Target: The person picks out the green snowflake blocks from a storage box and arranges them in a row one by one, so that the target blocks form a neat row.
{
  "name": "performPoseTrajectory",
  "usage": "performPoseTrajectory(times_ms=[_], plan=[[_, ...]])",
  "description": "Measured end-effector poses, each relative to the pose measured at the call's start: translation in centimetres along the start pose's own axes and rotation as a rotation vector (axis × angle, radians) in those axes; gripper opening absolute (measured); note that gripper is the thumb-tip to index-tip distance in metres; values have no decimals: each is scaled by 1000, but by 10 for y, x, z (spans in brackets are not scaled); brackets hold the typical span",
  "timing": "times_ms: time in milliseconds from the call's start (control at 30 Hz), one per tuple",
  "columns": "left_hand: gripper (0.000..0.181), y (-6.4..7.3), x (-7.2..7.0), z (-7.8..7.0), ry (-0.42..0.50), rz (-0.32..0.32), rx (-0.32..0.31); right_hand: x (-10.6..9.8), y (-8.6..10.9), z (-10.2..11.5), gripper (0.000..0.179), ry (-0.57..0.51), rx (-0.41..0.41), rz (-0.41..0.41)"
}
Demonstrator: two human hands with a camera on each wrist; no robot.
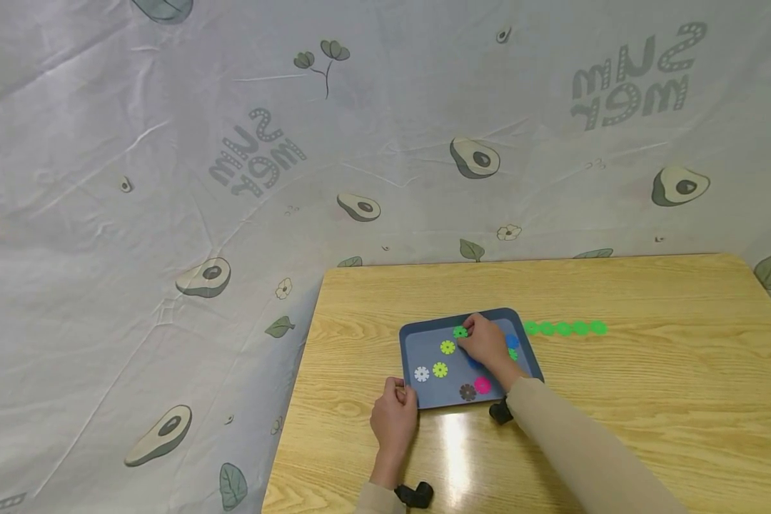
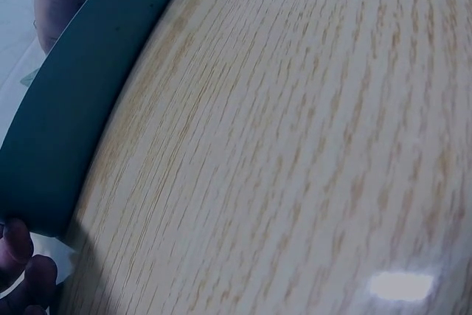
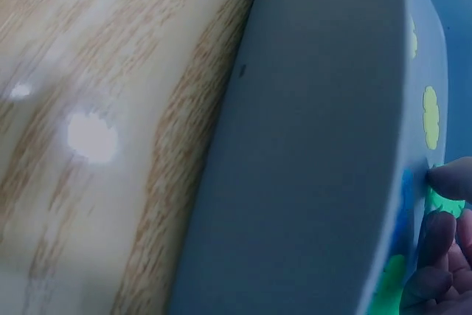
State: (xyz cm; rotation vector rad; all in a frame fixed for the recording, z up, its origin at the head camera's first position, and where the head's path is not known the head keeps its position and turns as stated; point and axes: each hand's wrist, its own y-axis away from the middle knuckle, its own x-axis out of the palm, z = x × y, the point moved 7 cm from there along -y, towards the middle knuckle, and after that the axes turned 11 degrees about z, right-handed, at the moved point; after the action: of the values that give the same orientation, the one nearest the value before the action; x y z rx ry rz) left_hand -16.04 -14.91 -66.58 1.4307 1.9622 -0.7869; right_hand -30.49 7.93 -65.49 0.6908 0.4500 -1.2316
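A grey-blue tray [image 1: 437,400] lies on the table with several notched plastic discs in it. At its front left corner my left hand [image 1: 395,414] grips the edge; in the left wrist view fingertips [image 2: 16,245] show right by the tray wall [image 2: 88,101]. My right hand [image 1: 486,346] reaches over the tray and pinches a green notched disc [image 1: 460,333] near the back rim. The right wrist view has the thumb and fingers around that green disc [image 3: 445,203]. Two yellow-green discs [image 1: 447,347] and a white disc [image 1: 421,374] lie to the left of this hand.
A brown disc [image 1: 467,392] and a pink disc [image 1: 482,385] lie near the tray's front. A blue disc [image 1: 511,341] and another green disc [image 1: 512,354] lie at its right side. Outside, several green discs [image 1: 565,328] form a straight row on the wooden table [image 1: 649,385].
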Motion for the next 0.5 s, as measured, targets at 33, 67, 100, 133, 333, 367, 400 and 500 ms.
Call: performPoseTrajectory(times_ms=[33, 67, 100, 133, 333, 367, 400, 500], plan=[[5, 0, 0, 0, 2, 1, -1, 0, 0, 0, 31, 0, -5, 2], [5, 1, 0, 0, 2, 1, -2, 1, 0, -1, 31, -1, -11, 3], [5, 1, -1, 0, 3, 2, -5, 1, 0, -1, 30, -2, -18, 2], [5, 1, -1, -1, 4, 2, -6, 1, 0, -1, 30, -7, -28, 1], [4, 1, -2, 0, 9, 0, -11, -1, 0, -3, 25, -48, -77, -9], [3, 1, -2, 0, 9, 0, -11, -2, 0, -3, 24, -56, -80, -9], [3, 1, -2, 0, 10, 2, -9, -2, 0, -3, 24, -61, -84, -10], [5, 1, -2, 0, 10, 3, -7, -5, 2, -3, 23, -83, -92, -8]])
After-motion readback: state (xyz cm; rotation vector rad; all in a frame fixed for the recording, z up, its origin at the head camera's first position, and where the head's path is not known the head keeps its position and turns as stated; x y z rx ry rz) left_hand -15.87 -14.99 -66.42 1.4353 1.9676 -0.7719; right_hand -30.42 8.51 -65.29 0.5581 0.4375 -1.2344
